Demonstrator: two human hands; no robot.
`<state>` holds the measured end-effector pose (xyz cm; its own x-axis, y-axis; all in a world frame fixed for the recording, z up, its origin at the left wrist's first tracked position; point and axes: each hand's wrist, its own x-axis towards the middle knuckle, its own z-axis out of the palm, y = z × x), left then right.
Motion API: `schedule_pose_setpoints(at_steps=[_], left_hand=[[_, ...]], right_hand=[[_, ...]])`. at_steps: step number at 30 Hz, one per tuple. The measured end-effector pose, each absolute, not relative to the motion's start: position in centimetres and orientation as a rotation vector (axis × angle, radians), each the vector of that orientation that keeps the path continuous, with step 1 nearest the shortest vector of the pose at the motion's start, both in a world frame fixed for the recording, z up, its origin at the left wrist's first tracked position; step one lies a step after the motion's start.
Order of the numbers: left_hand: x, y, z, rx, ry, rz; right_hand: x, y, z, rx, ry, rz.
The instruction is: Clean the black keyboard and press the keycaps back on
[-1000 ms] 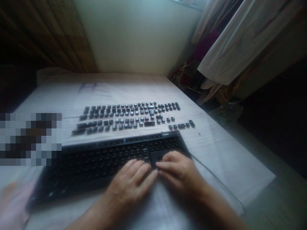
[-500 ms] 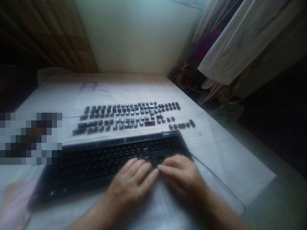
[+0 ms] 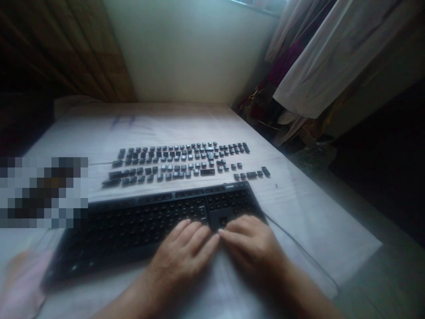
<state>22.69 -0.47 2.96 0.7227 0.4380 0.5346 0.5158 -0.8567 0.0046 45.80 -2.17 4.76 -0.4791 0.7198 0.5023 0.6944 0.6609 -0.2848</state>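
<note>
A black computer keyboard (image 3: pixel 133 230) with its keycaps taken off lies at a slant on the cloth-covered table. My left hand (image 3: pixel 186 248) is closed over its front edge, fingers bent onto the key area and thumb along the edge. Just right of it, over the right front part, my right hand (image 3: pixel 252 239) has its fingers curled and pressed together. The two thumb tips nearly meet; whatever lies between the right fingertips is hidden. Behind the keyboard, loose black keycaps (image 3: pixel 177 174) are laid out in rows, including a wide one (image 3: pixel 207 172).
The keyboard cable (image 3: pixel 299 241) runs along the right side towards the table's near edge. A pinkish cloth (image 3: pixel 26 279) lies at the lower left, below a pixelated patch. A wall (image 3: pixel 192 53) stands behind the table (image 3: pixel 179 122); hanging clothes (image 3: pixel 312 75) are at the right.
Both hands stay almost in place on the keyboard. The view shifts very slightly; the keycaps lie as before.
</note>
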Motion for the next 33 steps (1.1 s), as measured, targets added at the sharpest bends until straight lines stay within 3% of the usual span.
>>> schedule_pose_setpoints(at_steps=[33], left_hand=[[23.2, 0.6, 1.3, -2.55, -0.69, -1.076]], right_hand=[[45.0, -1.4, 4.6, -1.105, -2.314, 0.055]])
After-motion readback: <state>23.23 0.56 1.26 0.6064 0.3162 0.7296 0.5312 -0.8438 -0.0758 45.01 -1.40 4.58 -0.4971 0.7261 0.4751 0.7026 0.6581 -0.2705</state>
